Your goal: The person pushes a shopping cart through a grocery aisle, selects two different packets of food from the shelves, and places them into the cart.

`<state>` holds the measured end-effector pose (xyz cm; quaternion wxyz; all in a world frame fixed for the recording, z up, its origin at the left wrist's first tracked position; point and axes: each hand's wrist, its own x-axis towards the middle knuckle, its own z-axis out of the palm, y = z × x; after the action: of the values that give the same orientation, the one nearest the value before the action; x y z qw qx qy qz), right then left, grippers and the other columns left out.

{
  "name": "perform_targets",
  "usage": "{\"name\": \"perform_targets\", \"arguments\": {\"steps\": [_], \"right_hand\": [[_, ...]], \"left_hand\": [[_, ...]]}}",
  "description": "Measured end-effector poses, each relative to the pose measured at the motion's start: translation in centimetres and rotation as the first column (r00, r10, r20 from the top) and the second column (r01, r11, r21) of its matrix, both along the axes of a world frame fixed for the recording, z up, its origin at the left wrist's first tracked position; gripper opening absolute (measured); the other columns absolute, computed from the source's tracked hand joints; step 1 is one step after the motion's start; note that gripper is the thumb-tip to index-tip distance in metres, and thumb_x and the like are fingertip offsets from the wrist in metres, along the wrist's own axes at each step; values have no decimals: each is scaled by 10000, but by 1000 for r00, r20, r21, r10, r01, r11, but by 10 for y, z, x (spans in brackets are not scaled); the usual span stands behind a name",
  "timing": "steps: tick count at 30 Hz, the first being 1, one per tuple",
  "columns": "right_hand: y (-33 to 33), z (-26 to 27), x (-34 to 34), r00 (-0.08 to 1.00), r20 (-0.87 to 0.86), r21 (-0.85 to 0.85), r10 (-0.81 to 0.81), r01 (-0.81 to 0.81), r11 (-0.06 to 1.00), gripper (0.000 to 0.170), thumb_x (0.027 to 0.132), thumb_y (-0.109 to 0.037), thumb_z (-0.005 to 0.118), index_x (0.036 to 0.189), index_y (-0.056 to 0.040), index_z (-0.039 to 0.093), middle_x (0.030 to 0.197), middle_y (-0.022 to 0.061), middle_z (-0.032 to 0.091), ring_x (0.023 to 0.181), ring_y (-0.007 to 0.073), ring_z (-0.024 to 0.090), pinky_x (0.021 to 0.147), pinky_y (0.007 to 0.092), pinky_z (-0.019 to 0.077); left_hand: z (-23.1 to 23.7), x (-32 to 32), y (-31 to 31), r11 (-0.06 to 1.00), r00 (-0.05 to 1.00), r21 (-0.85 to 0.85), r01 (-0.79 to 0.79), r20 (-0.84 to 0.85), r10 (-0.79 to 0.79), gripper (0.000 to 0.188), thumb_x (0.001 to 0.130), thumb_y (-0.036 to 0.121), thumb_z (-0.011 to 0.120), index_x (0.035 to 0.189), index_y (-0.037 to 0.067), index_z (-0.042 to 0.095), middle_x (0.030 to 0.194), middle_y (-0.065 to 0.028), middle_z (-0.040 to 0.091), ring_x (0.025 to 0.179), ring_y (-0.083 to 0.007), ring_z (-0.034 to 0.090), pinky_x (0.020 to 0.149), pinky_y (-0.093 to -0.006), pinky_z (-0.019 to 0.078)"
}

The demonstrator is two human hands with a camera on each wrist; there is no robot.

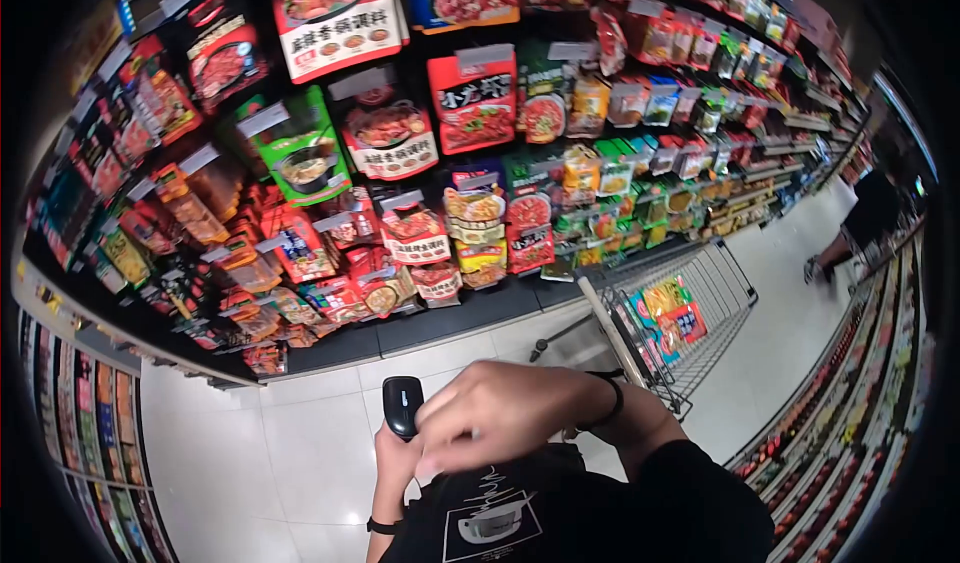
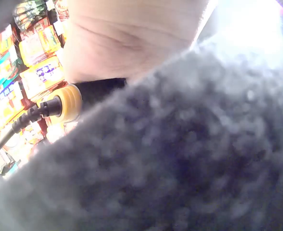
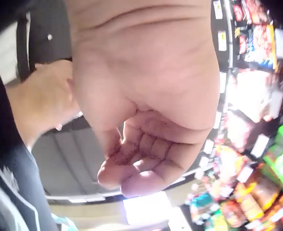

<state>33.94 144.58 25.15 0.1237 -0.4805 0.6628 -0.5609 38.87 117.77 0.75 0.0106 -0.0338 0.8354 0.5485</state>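
A black rounded device [image 1: 403, 406] stands at the top of my left hand [image 1: 396, 451], which appears to grip its lower part; the fingers are mostly hidden. My right hand [image 1: 500, 413] is raised beside it, partly overlapping the left hand in the head view. The right wrist view shows the right hand [image 3: 146, 96] with loosely curled fingers [image 3: 146, 180] and nothing held, while the left hand [image 3: 55, 89] lies behind it. In the left wrist view, the base of the left hand [image 2: 132, 38] shows above dark fabric [image 2: 180, 144].
Shelves of hanging food packets [image 1: 473, 103] curve across the front. A wire shopping cart [image 1: 715, 338] with colourful packets [image 1: 672, 313] stands at right. Beyond it, a person in dark clothing [image 1: 870, 213] is in the aisle. More shelving [image 1: 850, 393] lines the lower right. Pale floor tiles [image 1: 210, 453] lie below.
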Motion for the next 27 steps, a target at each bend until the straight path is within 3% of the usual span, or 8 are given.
{"name": "perform_targets", "arguments": {"steps": [5, 7, 10, 13, 16, 19, 23, 27], "right_hand": [[53, -205, -10, 837, -55, 463, -545, 505, 728, 315, 1064, -308, 661, 1027, -9, 752, 975, 178, 752, 925, 404, 730, 842, 494, 564], [93, -293, 22, 795, -295, 685, -531, 563, 462, 273, 1026, -285, 656, 1049, -22, 727, 1015, 216, 759, 991, 416, 737, 911, 517, 581], [134, -314, 79, 773, -327, 896, -543, 436, 81, 203, 986, -219, 695, 1077, -41, 723, 1026, 214, 765, 1013, 420, 745, 919, 528, 593], [169, -351, 95, 626, -235, 837, -743, 519, 173, 223, 943, -155, 754, 1137, -50, 727, 1132, 192, 757, 1072, 405, 736, 944, 517, 596], [194, -355, 93, 271, -477, 453, -836, 891, 31, 346, 930, -124, 779, 1260, -50, 704, 1256, 193, 704, 1141, 382, 701, 985, 491, 584], [235, -369, 88, 73, -638, 247, -767, 962, -113, 446, 958, -179, 753, 1375, -51, 661, 1295, 210, 647, 1117, 399, 680, 944, 495, 576], [263, -390, 101, 61, -363, 521, -930, 840, -149, 536, 983, -276, 784, 1420, -18, 614, 1301, 226, 638, 1124, 433, 668, 971, 515, 562], [272, -404, 104, 96, -324, 538, -941, 837, -100, 585, 973, -296, 799, 1435, 5, 602, 1302, 228, 644, 1181, 430, 659, 1001, 497, 561]], "left_hand": [[-5, 10, -14, 995, 993, -54, -80, 80, 84, 209, 940, 126, 873, 1007, -19, 738, 806, -51, 732, 758, -116, 637, 711, -328, 545], [-10, 15, -16, 993, 983, -19, -115, 144, 117, 182, 970, 129, 850, 959, 0, 722, 771, -12, 695, 701, -93, 605, 646, -305, 503], [6, 19, -1, 986, 948, -14, -165, 275, 162, 186, 987, 135, 836, 935, 24, 695, 734, 6, 657, 637, -77, 586, 590, -279, 457], [8, 19, 18, 995, 950, -38, -96, 294, 102, 179, 995, 123, 825, 959, 17, 686, 736, 2, 653, 634, -84, 594, 588, -276, 453], [7, 12, 41, 999, 956, -51, 1, 292, 14, 162, 995, 100, 820, 975, 13, 686, 753, 12, 645, 655, -75, 580, 605, -270, 450], [7, 6, 65, 996, 964, -57, 63, 262, -46, 152, 995, 82, 816, 978, 11, 683, 765, 20, 640, 671, -68, 568, 616, -268, 446], [12, 4, 98, 995, 966, -24, 96, 242, -88, 140, 998, 70, 807, 989, 7, 683, 766, 22, 639, 668, -68, 559, 615, -266, 437], [8, 6, 115, 986, 955, -94, 138, 276, -107, 138, 971, 71, 829, 989, -16, 723, 784, -1, 690, 705, -80, 592, 644, -294, 491]]}}
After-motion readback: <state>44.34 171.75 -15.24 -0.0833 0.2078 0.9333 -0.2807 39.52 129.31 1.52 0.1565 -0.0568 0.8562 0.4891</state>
